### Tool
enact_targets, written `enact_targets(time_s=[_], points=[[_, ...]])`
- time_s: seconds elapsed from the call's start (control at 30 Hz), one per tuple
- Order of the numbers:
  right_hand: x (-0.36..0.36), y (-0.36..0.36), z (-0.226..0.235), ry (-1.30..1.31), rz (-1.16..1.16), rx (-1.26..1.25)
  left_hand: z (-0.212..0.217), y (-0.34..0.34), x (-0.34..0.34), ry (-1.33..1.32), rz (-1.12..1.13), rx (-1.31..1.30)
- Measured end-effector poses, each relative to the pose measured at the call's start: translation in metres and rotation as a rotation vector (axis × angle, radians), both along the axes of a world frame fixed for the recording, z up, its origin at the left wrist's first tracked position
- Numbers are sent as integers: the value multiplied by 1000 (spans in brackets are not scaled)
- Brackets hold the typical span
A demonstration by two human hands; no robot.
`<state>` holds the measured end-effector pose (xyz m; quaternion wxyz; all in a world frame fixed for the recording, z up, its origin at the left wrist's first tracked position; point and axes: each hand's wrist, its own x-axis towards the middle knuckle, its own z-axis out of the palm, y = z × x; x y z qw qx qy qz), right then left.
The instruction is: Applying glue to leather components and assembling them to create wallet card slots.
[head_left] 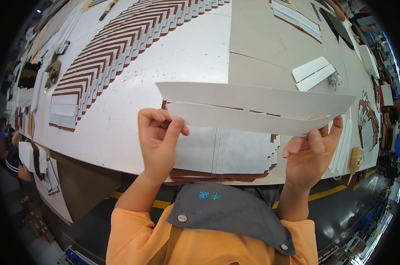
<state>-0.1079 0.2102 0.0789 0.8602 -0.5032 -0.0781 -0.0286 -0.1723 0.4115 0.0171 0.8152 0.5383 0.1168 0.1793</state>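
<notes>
Between my two hands a long white sheet [217, 116] with slits along its middle is held up over the near edge of the table. My left hand [159, 137] pinches its lower left corner between thumb and fingers. At the other end, my right hand [313, 148] grips the lower right corner, with a ring on one finger. Under the sheet lies a stack of brown pieces with pale grey panels [242, 152], partly hidden by the sheet.
A long overlapping row of brown-edged grey pieces [116, 48] runs across the left of the table [186, 57]. White slotted panels [313, 73] lie at right. White strips [341, 150] and a glue-stained brush-like item [356, 160] sit near the right edge.
</notes>
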Motion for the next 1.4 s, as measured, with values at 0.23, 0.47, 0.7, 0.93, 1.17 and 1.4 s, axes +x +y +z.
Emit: enact_targets(time_s=[0.23,0.47,0.7,0.93,1.17,1.4], points=[[-39,-35,-64,125,59,-499,-18,22,-42,-6,-3,872],[-58,-43,-78,153,170,-723,-11,22,-52,207,-169,1024],[-54,-41,-77,186,173,-795,-9,21,-46,244,-177,990],[-48,-37,-71,158,187,-928,-6,22,-42,282,-198,1005],[-47,-38,-72,148,215,-999,-4,23,-42,333,-234,999],[-46,-36,-69,165,204,-1026,0,23,-40,392,-281,988]])
